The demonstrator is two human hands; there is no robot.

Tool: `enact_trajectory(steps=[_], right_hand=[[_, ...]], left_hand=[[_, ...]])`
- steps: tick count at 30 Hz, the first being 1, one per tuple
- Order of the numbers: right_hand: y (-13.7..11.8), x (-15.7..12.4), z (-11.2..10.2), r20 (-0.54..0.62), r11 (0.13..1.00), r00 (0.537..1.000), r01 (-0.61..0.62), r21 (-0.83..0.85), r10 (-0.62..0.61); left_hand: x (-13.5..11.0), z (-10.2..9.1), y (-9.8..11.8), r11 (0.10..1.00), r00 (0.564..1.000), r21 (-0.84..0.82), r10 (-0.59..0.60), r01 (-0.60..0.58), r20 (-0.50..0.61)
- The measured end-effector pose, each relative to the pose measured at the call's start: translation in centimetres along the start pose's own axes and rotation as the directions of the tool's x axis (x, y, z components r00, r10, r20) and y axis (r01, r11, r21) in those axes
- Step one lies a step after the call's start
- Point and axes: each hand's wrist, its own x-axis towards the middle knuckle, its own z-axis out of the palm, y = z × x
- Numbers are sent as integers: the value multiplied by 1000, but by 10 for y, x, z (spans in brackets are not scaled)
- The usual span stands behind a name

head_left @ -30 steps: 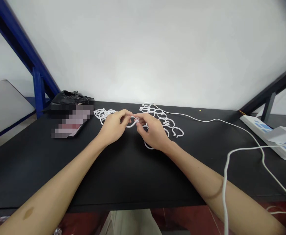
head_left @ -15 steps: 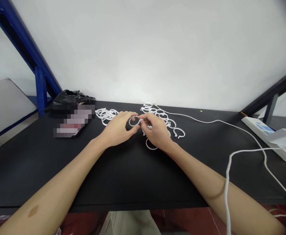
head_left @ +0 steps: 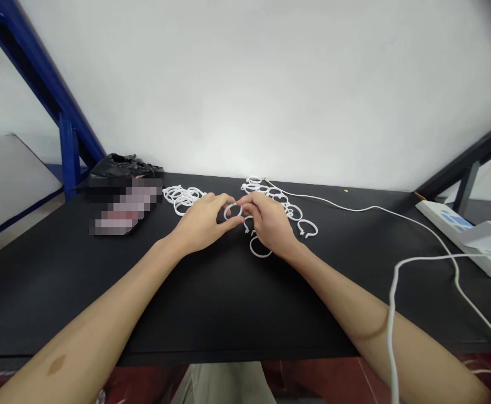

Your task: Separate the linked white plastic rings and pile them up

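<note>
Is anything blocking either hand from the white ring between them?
Nothing visible: the left hand and right hand both have fingers on the white ring. The white cable passes over the right forearm, away from the ring.

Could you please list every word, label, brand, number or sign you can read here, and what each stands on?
None can be read.
White-and-blue package at the right: blue printed patches, too small and blurred to read.
Pixelated item at the left: masked, so any text is hidden.
Held white ring and other white rings: no lettering visible at this size.
</note>
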Motion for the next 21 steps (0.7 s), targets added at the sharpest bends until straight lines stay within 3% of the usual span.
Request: enact_trajectory(steps=[3, 5, 10, 13, 16, 18, 21], right_hand=[[0, 0, -1, -3, 999, 1000, 14, -35, -14], [1, 0, -1, -17, 992, 1000, 0, -124, -2], [9, -1, -3, 31, 884, 998, -36, -466, 57], [10, -4, -4, 130, 862, 988, -7, -507, 85], [8, -7, -3, 180, 876, 982, 42, -480, 51], [8, -8, -1, 191, 889, 981, 70, -452, 20], [6, -6, -1, 163, 902, 986, 83, -424, -13]], left_hand=[[1, 0, 0, 999, 999, 39, 21, -19, -42], [2, -1, -3, 993, 992, 119, 10, 5, -129], [0, -7, -24, 882, 927, 384, -136, 274, -351], [-1, -8, -31, 844, 909, 419, -170, 333, -381], [0, -6, -26, 901, 947, 371, -112, 225, -302], [1, -5, -21, 951, 983, 302, -5, 61, -183], [2, -2, -16, 974, 987, 170, 158, -149, -39]])
